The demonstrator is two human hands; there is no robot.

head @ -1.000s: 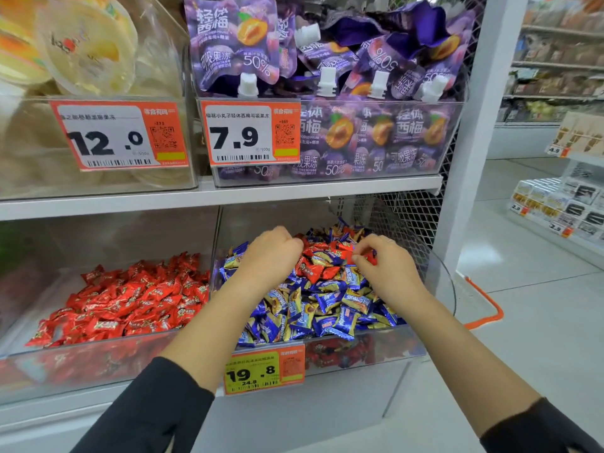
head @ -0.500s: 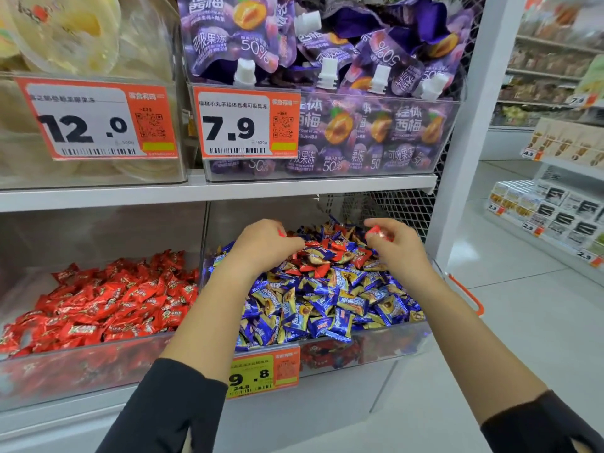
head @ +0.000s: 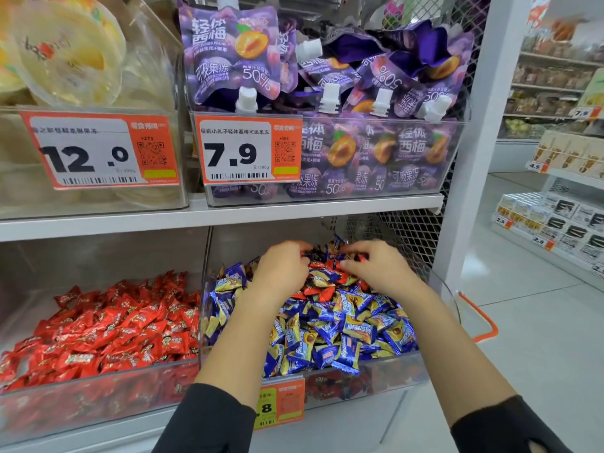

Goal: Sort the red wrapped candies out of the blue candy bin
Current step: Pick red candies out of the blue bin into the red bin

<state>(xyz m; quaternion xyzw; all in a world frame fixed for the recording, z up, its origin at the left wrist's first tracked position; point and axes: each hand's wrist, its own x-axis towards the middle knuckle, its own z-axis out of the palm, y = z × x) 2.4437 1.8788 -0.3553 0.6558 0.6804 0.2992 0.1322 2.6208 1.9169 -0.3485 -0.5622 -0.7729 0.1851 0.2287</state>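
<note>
- Head view: both hands reach into the clear blue candy bin (head: 439,291), at the back of the heap.
- The left hand (head: 281,273) has fingers curled down into the wrappers — whether it pinches anything is hidden.
- The right hand (head: 376,269) curls likewise; its fingertips blur among the red wrapped candies (head: 322,291) lying between the hands.
- A price tag (head: 281,403) on the bin front is partly covered by the left sleeve (head: 209,423).

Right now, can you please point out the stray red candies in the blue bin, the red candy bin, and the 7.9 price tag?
red candies (head: 322,291), head view, on the red cluster between the hands.
red candy bin (head: 98,403), head view, on its clear front wall.
7.9 price tag (head: 235,152), head view, on the printed digits.
</note>
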